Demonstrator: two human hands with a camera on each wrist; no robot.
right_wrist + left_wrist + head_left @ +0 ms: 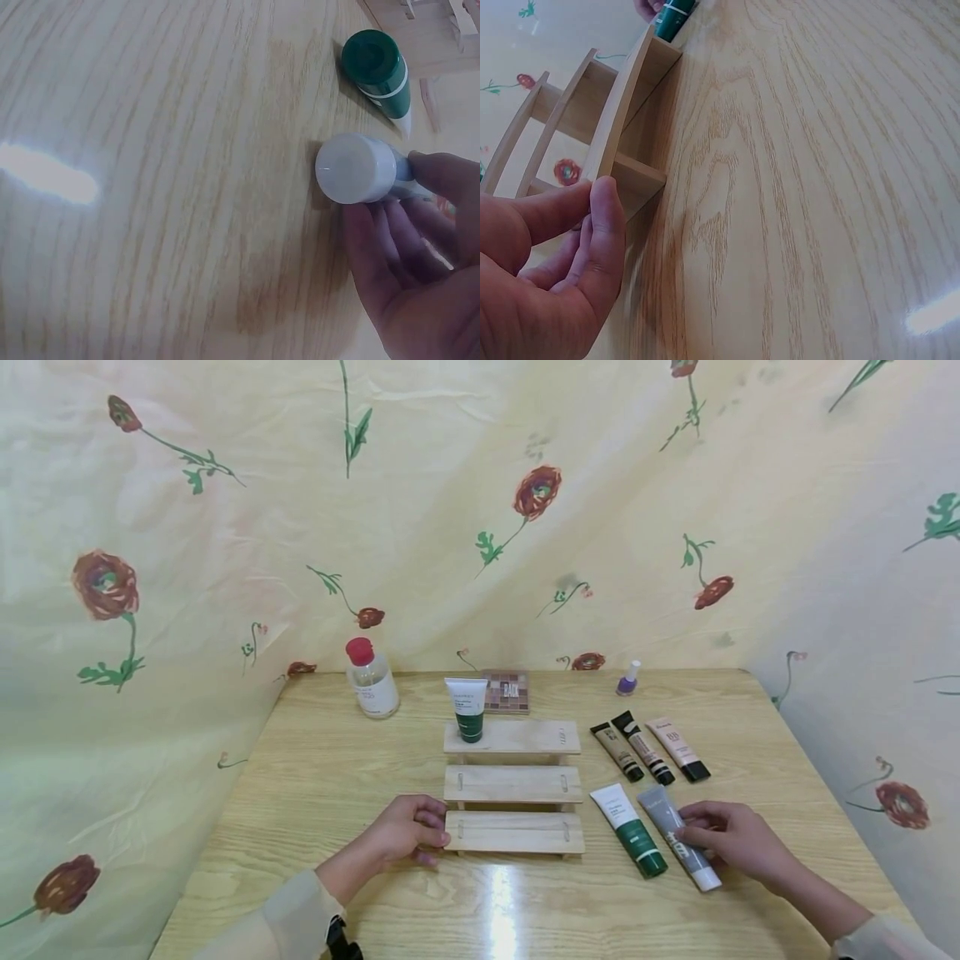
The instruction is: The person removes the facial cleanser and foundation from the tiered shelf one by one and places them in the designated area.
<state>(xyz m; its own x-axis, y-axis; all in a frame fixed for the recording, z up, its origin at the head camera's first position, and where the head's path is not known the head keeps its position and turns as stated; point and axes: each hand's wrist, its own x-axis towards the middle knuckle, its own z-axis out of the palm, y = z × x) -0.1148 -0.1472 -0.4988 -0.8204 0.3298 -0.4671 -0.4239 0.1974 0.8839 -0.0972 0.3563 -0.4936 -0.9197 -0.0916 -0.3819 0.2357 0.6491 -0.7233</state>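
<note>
At the front left corner of a three-step wooden rack [514, 832], my left hand [405, 835] pinches the end of the lowest step. The left wrist view shows thumb and fingertips meeting at that board's end. To the right, a grey tube with a white cap [678, 837] lies on the table, and my right hand [738, 843] grips it from its right side. From the right wrist, the white cap [352, 169] faces the camera, with the fingers around the tube behind it. A white and green tube [630, 831] lies just left of the grey one.
On the rack's top step stands a small white and green tube [468, 710]. Behind it is an eyeshadow palette [507, 692]. A red-capped bottle [372, 681] stands back left, a purple nail polish bottle [628, 680] back right. Small tubes, one a pink BB tube [677, 748], lie right of the rack.
</note>
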